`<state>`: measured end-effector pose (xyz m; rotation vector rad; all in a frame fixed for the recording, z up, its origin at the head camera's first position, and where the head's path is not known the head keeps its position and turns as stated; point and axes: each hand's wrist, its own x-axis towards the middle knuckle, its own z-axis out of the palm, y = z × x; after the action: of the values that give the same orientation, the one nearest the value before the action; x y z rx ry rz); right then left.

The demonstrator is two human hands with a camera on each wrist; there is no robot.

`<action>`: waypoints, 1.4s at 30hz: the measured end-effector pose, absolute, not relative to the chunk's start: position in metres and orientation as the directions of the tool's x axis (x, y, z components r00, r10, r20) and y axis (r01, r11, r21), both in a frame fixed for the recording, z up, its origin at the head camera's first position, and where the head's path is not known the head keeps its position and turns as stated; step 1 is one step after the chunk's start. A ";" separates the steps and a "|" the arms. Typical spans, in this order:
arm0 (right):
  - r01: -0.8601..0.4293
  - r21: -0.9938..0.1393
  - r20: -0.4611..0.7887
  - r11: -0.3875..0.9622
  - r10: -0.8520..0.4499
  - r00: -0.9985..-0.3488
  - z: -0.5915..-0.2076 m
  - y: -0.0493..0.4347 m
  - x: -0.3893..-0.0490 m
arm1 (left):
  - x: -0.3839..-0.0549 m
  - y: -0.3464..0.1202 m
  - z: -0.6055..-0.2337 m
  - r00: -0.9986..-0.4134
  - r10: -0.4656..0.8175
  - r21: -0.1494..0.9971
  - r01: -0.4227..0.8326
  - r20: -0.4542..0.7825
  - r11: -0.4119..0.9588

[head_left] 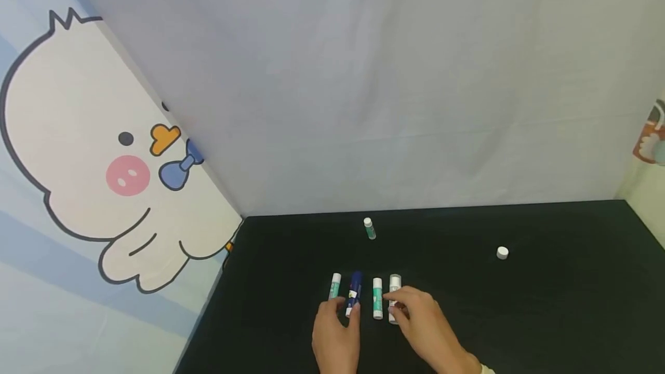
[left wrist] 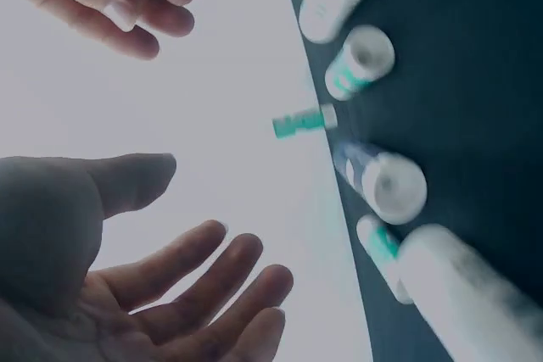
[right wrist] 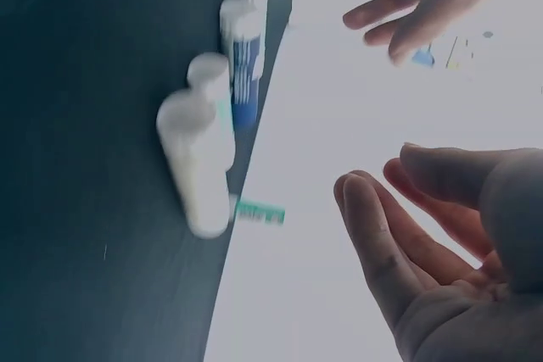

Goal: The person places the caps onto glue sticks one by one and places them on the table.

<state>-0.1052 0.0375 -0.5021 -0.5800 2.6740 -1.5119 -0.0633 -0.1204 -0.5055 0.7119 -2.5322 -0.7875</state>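
A row of glue sticks lies on the black table. From the left in the head view come a green-and-white glue stick, a dark blue one, another green-and-white one and a white one. My left hand hovers by the near ends of the two left sticks, thumb and fingers apart, holding nothing. Over the white stick is my right hand, its fingers loosely bent with a gap to the thumb. A large white tube shows close up in the left wrist view; the left hand hides it in the head view.
Farther back stands a small green-and-white glue stick with a white cap. A short white cylinder is at the right. Pale cloth walls border the table at the back and sides, with a cartoon figure on the left.
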 end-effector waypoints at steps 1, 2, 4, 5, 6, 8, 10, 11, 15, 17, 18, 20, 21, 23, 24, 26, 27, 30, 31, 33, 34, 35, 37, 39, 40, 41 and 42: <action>-0.285 -0.829 0.154 0.481 -0.294 -0.943 -0.501 0.042 -0.107 | -0.065 -0.117 -0.506 -0.796 -0.561 0.617 -0.329 0.225 0.715; -0.265 -0.825 0.143 0.499 -0.268 -0.953 -0.501 0.046 -0.109 | -0.067 -0.114 -0.506 -0.799 -0.553 0.624 -0.310 0.239 0.717; -0.235 -0.816 0.131 0.528 -0.226 -0.965 -0.500 0.054 -0.111 | -0.070 -0.108 -0.506 -0.802 -0.532 0.632 -0.270 0.270 0.727; -0.222 -0.814 0.126 0.537 -0.211 -0.969 -0.500 0.058 -0.113 | -0.072 -0.105 -0.507 -0.805 -0.521 0.633 -0.251 0.283 0.732; -0.217 -0.811 0.129 0.543 -0.196 -0.972 -0.501 0.062 -0.114 | -0.073 -0.102 -0.507 -0.808 -0.511 0.633 -0.235 0.295 0.737; -0.217 -0.806 0.137 0.551 -0.182 -0.974 -0.502 0.069 -0.116 | -0.075 -0.097 -0.509 -0.811 -0.498 0.633 -0.216 0.307 0.743; -0.228 -0.801 0.159 0.553 -0.170 -0.972 -0.503 0.076 -0.117 | -0.078 -0.092 -0.510 -0.816 -0.486 0.634 -0.202 0.312 0.746; -0.234 -0.799 0.174 0.554 -0.160 -0.972 -0.504 0.079 -0.118 | -0.079 -0.089 -0.510 -0.820 -0.481 0.640 -0.193 0.311 0.743; -0.250 -0.784 0.218 0.568 -0.125 -0.968 -0.508 0.093 -0.122 | -0.085 -0.080 -0.511 -0.832 -0.471 0.680 -0.166 0.292 0.714; -0.246 -0.780 0.226 0.576 -0.108 -0.968 -0.511 0.100 -0.124 | -0.088 -0.075 -0.511 -0.838 -0.471 0.707 -0.156 0.275 0.690; -0.242 -0.779 0.225 0.579 -0.102 -0.969 -0.511 0.103 -0.124 | -0.090 -0.072 -0.512 -0.837 -0.474 0.715 -0.154 0.272 0.682; -0.237 -0.776 0.225 0.584 -0.095 -0.970 -0.514 0.109 -0.126 | -0.095 -0.068 -0.512 -0.833 -0.478 0.729 -0.140 0.279 0.670; -0.231 -0.776 0.224 0.587 -0.086 -0.971 -0.515 0.113 -0.127 | -0.097 -0.066 -0.513 -0.829 -0.482 0.734 -0.135 0.285 0.666; -0.222 -0.776 0.224 0.591 -0.071 -0.972 -0.516 0.119 -0.128 | -0.103 -0.063 -0.514 -0.820 -0.489 0.737 -0.128 0.298 0.664; -0.217 -0.776 0.224 0.593 -0.064 -0.972 -0.517 0.123 -0.129 | -0.105 -0.062 -0.515 -0.816 -0.493 0.739 -0.125 0.303 0.662; -0.209 -0.774 0.223 0.598 -0.050 -0.973 -0.519 0.129 -0.131 | -0.111 -0.059 -0.516 -0.811 -0.500 0.747 -0.122 0.305 0.654; -0.202 -0.774 0.222 0.600 -0.041 -0.974 -0.519 0.132 -0.132 | -0.114 -0.057 -0.516 -0.809 -0.504 0.752 -0.122 0.303 0.648; -0.188 -0.775 0.219 0.603 -0.023 -0.975 -0.522 0.138 -0.134 | -0.121 -0.056 -0.518 -0.803 -0.509 0.762 -0.111 0.310 0.638; -0.186 -0.774 0.222 0.605 -0.014 -0.975 -0.523 0.140 -0.134 | -0.124 -0.055 -0.518 -0.802 -0.512 0.766 -0.112 0.307 0.634; -0.179 -0.774 0.229 0.607 0.006 -0.973 -0.525 0.144 -0.135 | -0.130 -0.056 -0.518 -0.800 -0.517 0.769 -0.112 0.306 0.629; -0.171 -0.773 0.228 0.611 0.015 -0.974 -0.525 0.146 -0.136 | -0.133 -0.056 -0.519 -0.798 -0.518 0.770 -0.111 0.308 0.628; -0.164 -0.772 0.226 0.614 0.025 -0.974 -0.526 0.148 -0.137 | -0.136 -0.057 -0.519 -0.798 -0.521 0.774 -0.114 0.302 0.623; -0.144 -0.772 0.218 0.619 0.044 -0.975 -0.527 0.152 -0.139 | -0.142 -0.058 -0.519 -0.799 -0.527 0.784 -0.119 0.288 0.609; -0.127 -0.769 0.211 0.626 0.061 -0.975 -0.528 0.157 -0.141 | -0.148 -0.060 -0.520 -0.798 -0.528 0.789 -0.113 0.289 0.604; -0.119 -0.766 0.209 0.632 0.069 -0.976 -0.528 0.159 -0.143 | -0.150 -0.061 -0.519 -0.799 -0.530 0.793 -0.115 0.285 0.599; -0.115 -0.762 0.214 0.637 0.080 -0.974 -0.528 0.161 -0.144 | -0.152 -0.061 -0.519 -0.799 -0.534 0.797 -0.119 0.277 0.592; -0.115 -0.759 0.223 0.641 0.091 -0.971 -0.529 0.163 -0.146 | -0.155 -0.062 -0.518 -0.799 -0.536 0.799 -0.123 0.271 0.588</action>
<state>-0.1456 0.1632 -0.5291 -0.0232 3.0609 -1.4446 -0.1548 -0.0617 -0.5179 0.5247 -2.3259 -1.1177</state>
